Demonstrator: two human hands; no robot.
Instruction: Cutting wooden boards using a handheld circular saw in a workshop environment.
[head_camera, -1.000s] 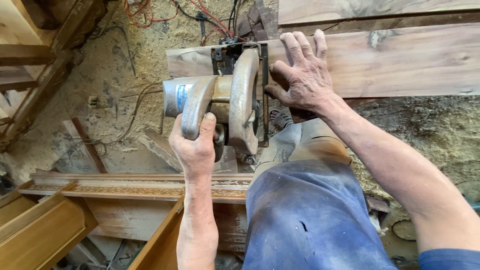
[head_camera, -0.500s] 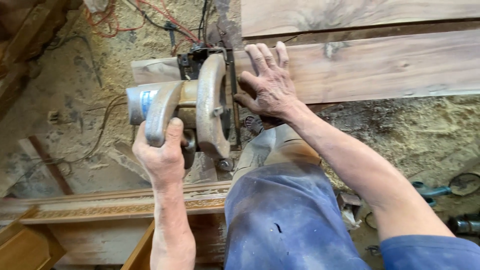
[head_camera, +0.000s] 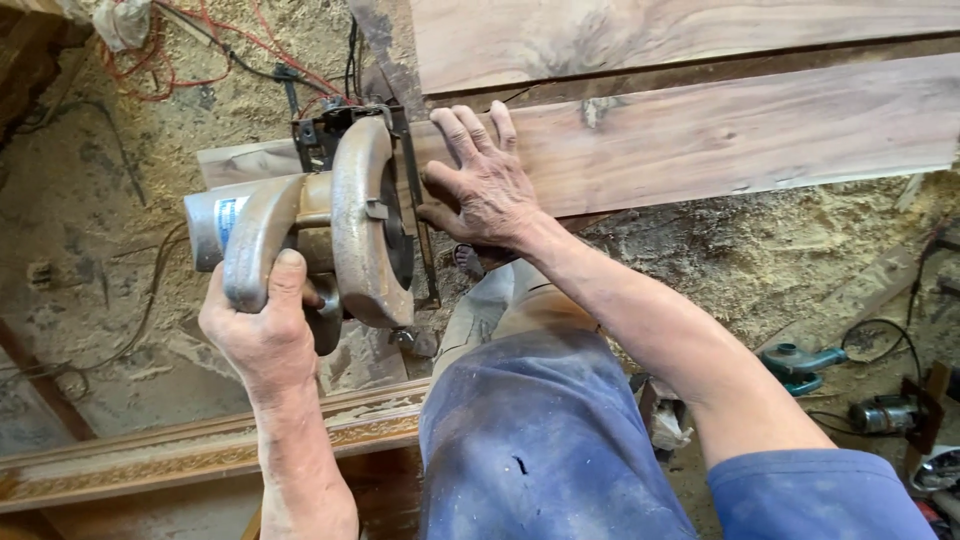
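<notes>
My left hand (head_camera: 262, 330) is closed around the curved handle of a worn metal circular saw (head_camera: 340, 225). The saw's base rests on the near edge of a long wooden plank (head_camera: 720, 135) that runs off to the right. Flat on that plank, just right of the saw, lies my right hand (head_camera: 482, 180) with its fingers spread, pressing the wood down. My knee in dusty blue trousers (head_camera: 540, 430) is below the plank. The blade itself is hidden under the saw's guard.
A second plank (head_camera: 680, 35) lies beyond the first. Sawdust covers the ground. Red and black cables (head_camera: 230, 50) trail at the top left. A carved wooden moulding (head_camera: 200, 450) lies in front. A teal power tool (head_camera: 800, 362) and another tool (head_camera: 880, 413) sit at right.
The view has drifted so that saw and plank sit lower and further left in the picture. Both hands keep the same hold on the saw and the plank.
</notes>
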